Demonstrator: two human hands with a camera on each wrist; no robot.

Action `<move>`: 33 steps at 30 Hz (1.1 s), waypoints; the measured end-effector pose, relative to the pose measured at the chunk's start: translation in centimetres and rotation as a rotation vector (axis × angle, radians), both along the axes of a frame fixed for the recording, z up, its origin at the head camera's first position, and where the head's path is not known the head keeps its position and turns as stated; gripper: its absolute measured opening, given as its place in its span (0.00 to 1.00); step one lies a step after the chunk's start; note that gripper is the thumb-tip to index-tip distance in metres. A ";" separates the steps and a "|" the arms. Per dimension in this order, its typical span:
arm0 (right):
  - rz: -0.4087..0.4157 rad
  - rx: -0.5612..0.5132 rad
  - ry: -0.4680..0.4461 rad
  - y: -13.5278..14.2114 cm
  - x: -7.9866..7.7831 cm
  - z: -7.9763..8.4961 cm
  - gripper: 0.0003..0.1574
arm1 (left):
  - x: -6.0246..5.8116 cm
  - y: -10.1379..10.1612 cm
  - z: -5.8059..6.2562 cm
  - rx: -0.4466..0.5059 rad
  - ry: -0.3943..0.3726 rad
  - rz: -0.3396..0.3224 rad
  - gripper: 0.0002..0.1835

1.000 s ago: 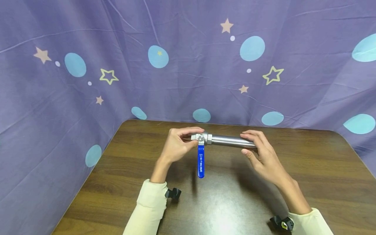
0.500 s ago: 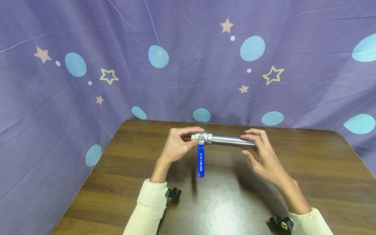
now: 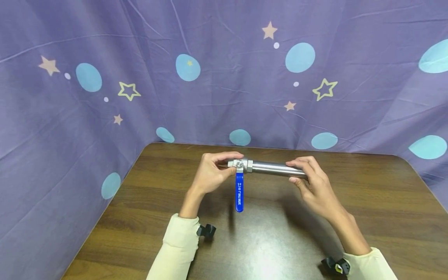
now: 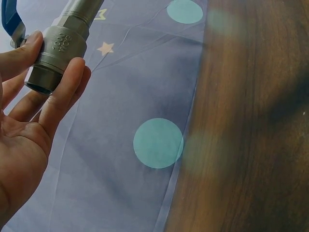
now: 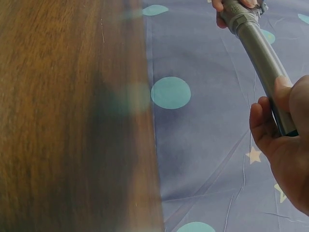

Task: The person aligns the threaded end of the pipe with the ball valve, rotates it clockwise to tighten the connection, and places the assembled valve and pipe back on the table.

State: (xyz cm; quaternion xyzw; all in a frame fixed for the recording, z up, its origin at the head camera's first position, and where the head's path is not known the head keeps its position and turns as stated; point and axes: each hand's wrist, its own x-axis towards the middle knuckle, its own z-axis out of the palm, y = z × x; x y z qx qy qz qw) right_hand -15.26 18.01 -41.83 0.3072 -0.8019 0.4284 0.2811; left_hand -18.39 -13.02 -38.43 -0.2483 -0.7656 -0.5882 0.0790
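Observation:
A metal ball valve (image 3: 239, 164) with a blue lever handle (image 3: 239, 192) is joined to a shiny steel pipe (image 3: 273, 167). Both are held up over the table, the pipe lying nearly level and the lever pointing toward the person. My left hand (image 3: 211, 173) pinches the valve body between thumb and fingers; in the left wrist view the valve's open end (image 4: 43, 79) faces the palm. Around the pipe's far right end, my right hand (image 3: 316, 186) curls thumb and fingers. The right wrist view shows the pipe (image 5: 263, 60) running from that hand up to the valve.
A dark brown wooden table (image 3: 157, 217) lies below, with light glare near its front. Behind and to the left hangs a purple curtain (image 3: 224, 77) with stars and blue ovals. Black straps (image 3: 206, 231) with small mounts sit at both wrists.
The valve and pipe stay almost in the same place. The right hand's fingers and thumb shift slightly on the pipe end; the left hand keeps its grip.

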 end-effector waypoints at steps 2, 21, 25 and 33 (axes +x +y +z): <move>-0.003 0.002 -0.001 0.0 0.0 0.0 0.34 | 0.0 0.0 0.0 0.002 0.001 0.001 0.19; -0.018 0.038 -0.032 0.3 0.1 -0.1 0.32 | 0.3 0.0 0.1 0.011 -0.003 -0.001 0.20; -0.009 0.058 -0.042 0.3 0.1 -0.2 0.32 | 0.3 -0.1 0.1 0.014 -0.003 -0.003 0.20; 0.017 0.062 -0.031 0.1 0.2 -0.1 0.41 | 0.2 -0.1 0.2 0.006 -0.010 0.004 0.20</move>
